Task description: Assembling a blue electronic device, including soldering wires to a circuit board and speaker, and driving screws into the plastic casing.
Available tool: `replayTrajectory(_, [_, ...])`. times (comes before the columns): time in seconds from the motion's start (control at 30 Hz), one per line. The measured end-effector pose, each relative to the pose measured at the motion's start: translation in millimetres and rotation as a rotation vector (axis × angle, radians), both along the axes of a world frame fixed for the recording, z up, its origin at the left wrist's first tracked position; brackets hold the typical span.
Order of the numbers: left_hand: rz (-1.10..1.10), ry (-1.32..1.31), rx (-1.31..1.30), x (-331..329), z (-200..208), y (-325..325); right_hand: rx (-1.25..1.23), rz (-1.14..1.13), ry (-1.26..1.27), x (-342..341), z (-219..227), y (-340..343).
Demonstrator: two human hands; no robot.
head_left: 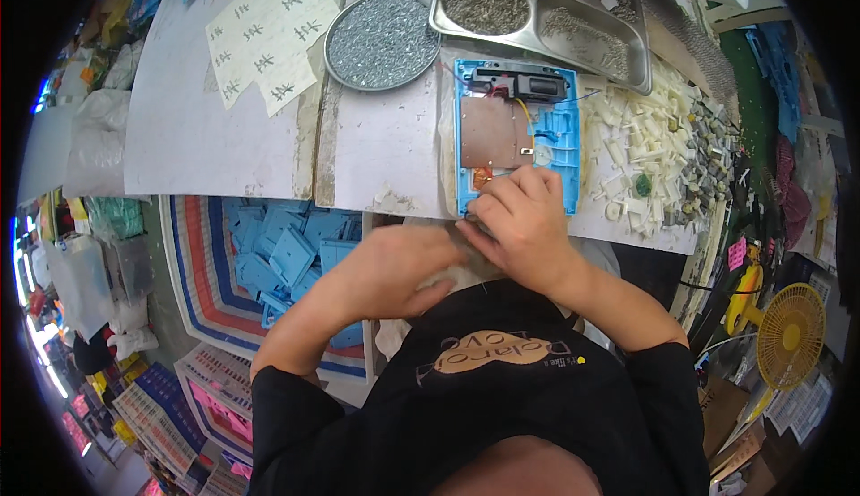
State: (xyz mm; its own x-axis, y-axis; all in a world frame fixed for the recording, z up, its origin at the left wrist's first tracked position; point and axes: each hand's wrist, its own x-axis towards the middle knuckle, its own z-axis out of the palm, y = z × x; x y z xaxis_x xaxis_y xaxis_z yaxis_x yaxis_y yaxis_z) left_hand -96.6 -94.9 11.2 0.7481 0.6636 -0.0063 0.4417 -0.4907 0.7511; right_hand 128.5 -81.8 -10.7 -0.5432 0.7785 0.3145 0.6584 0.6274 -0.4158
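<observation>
Curling at the near edge of the blue case, R grip is narrow, fingers bunched, thumb close to index; can't tell if it pinches a pc, as the tips are mostly hidden. L grip hangs just L of it, off the surface, blurred, about half-wide w/ thumb apart from fingers; can't tell if anything's in it.

Case lies open on surface, mostly beyond R grip, near end partly under its fingers. Inside: brown board just ahead of R grip & a bit L; black module at far end; thin yellow wire along board's R side; small coppery pc right by R grip's fingers.

Farther past case: metal tray w/ compartments of small metal pcs; L of that, round dish w/ silvery bits. Paper sheet w/ handwriting lies well ahead-L of L grip. Ahead-R of R grip, beside case: heaped white plastic pcs, grey pcs past them. Yellow fan is well R of R grip, off surface. Striped bin, L of L grip, has blue panels in it.
</observation>
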Motion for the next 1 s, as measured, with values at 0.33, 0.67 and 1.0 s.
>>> replayTrajectory(0.33, [0.221,-0.155,0.270,8.8,-38.4,19.2,0.015,-0.095,0.054,60.6,17.9,14.9])
replayTrajectory(0.67, [0.188,-0.166,0.325,7.2,-39.7,23.8,0.059,-0.060,0.103,66.0,4.7,23.1])
replayTrajectory(1.0, [0.166,-0.235,0.197,10.6,-38.8,32.5,-0.021,0.028,0.161,80.2,28.7,34.6])
